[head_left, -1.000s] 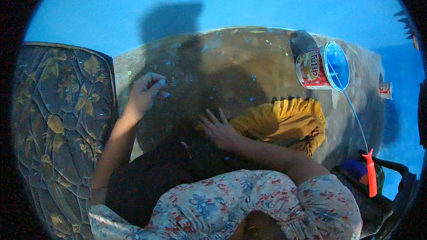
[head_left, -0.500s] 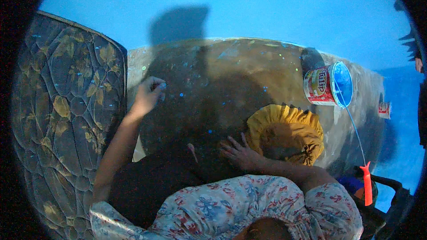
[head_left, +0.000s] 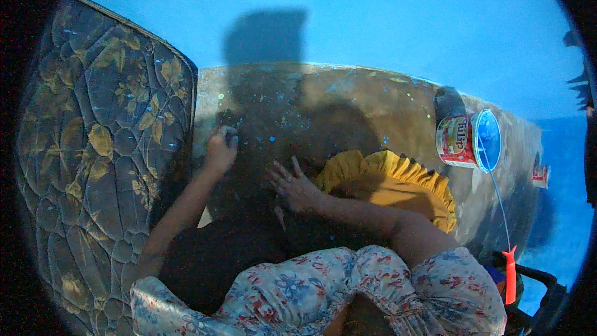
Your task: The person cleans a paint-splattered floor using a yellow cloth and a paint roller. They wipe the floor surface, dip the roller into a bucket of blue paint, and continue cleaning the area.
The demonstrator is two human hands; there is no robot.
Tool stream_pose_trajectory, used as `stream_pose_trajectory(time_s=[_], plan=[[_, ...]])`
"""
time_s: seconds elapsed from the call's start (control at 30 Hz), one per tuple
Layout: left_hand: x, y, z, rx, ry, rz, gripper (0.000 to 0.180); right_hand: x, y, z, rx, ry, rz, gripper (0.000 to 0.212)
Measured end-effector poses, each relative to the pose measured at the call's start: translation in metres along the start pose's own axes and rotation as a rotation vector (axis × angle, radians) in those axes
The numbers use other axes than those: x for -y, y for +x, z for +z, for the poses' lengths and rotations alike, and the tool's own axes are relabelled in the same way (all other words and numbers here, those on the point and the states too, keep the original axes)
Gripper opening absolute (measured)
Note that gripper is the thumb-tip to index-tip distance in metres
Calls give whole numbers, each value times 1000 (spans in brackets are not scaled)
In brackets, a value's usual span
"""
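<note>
My left hand [head_left: 222, 149] is low over the mottled grey-brown floor [head_left: 323, 87], beside the dark quilted mattress. Its fingers are curled together, and whatever they may hold is too dim to make out. My right hand [head_left: 295, 188] is to its right, palm down with the fingers spread, holding nothing. Whether it rests on the floor I cannot tell. Just right of that hand is a mustard-yellow cloth piece [head_left: 398, 180] with a ruffled, gathered edge. My right forearm crosses in front of the cloth and hides its lower part.
A quilted mattress [head_left: 106, 168] with a leaf pattern stands along the left. A blue wall [head_left: 398, 18] rises behind the paint-spotted floor. At right are a paint bucket [head_left: 457, 142], blue inside, a roller's red handle [head_left: 510, 277], a small can [head_left: 540, 176] and a dark-framed object [head_left: 547, 280].
My right hand has moved left, away from the yellow cloth, towards my left hand. The cloth's outline now reaches further left. The surroundings have shifted slightly right and down in the view.
</note>
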State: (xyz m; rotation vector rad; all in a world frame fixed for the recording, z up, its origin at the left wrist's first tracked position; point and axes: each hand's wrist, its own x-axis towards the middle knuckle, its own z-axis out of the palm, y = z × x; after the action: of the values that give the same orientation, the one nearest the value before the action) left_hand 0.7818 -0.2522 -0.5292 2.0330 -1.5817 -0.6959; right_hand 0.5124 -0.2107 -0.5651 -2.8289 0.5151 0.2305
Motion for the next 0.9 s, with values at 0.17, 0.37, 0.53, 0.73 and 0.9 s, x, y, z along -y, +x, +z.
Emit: stream_pose_trajectory(time_s=[0.17, 0.37, 0.53, 0.73, 0.9], plan=[[7, -1, -3, -86, 82, 124, 17, -33, 40, -30, -88, -35, 114, 62], [7, -4, -12, -81, 35, 120, 18, -62, 68, -31, -232, -139, 256, 62], [6, -8, -11, 29, -26, 10, 20, -20, -1, -15, -109, -36, 141, 60], [6, -18, 20, 78, 120, 224, 19, -45, 51, -16, -230, -101, 217, 58], [-34, -24, 13, 96, 212, 357, 33, -95, 77, -40, -289, -81, 326, 60]])
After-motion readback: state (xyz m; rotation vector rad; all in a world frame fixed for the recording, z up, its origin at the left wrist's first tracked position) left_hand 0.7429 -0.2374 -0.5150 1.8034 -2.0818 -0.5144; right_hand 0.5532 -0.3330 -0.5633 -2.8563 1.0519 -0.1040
